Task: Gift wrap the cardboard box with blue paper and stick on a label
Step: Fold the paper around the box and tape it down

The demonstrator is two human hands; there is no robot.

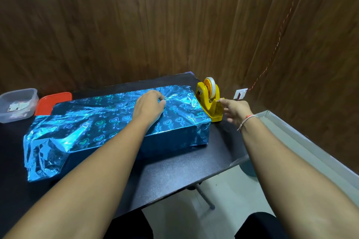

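Note:
A long box point(174, 137) lies across the black table point(174, 176), covered in shiny blue paper point(101, 122) with a heart pattern. The paper's left end hangs loose and crumpled past the box. My left hand point(149, 107) rests on top of the box near its right end, fingers bent, pressing the paper seam down. My right hand point(236, 109) is at the front of a yellow tape dispenser point(210, 101) just right of the box, with finger and thumb pinching at the tape end by the cutter. The tape strip itself is too small to make out.
A clear plastic tub point(17, 105) with small paper pieces inside stands at the far left, with its red lid point(53, 102) beside it. A wood-panelled wall runs behind the table. A grey ledge point(303, 137) lies to the right. The table's right edge is near my right forearm.

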